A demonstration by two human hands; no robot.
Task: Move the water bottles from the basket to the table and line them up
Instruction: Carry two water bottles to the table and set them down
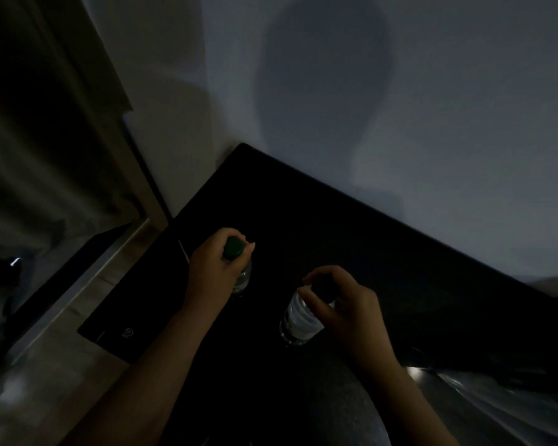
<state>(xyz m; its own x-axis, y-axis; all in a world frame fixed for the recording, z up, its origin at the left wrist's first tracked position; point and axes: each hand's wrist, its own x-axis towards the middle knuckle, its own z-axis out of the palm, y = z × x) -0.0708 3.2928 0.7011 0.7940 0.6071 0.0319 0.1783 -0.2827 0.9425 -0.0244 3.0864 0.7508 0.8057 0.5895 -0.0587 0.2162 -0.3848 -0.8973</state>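
Head view, very dim: a black table (351, 226) runs from the centre of the frame to the right edge, set against a pale wall (432, 91), with a curtain (45, 140) filling the upper left. Two clear water bottles stand upright on the table, seen from above. The left hand (216, 268), at centre left, is wrapped around the neck of the green-capped bottle (239, 268), fingers curled about its green cap (233, 247). The right hand (339, 304), lower centre, grips the top of the second bottle (298, 320) with thumb and fingers closed over the cap, which is hidden. That bottle's clear ribbed body shows below the hand; whether either bottle holds water cannot be told in this light. The two bottles stand apart, the second nearer the camera and further right.
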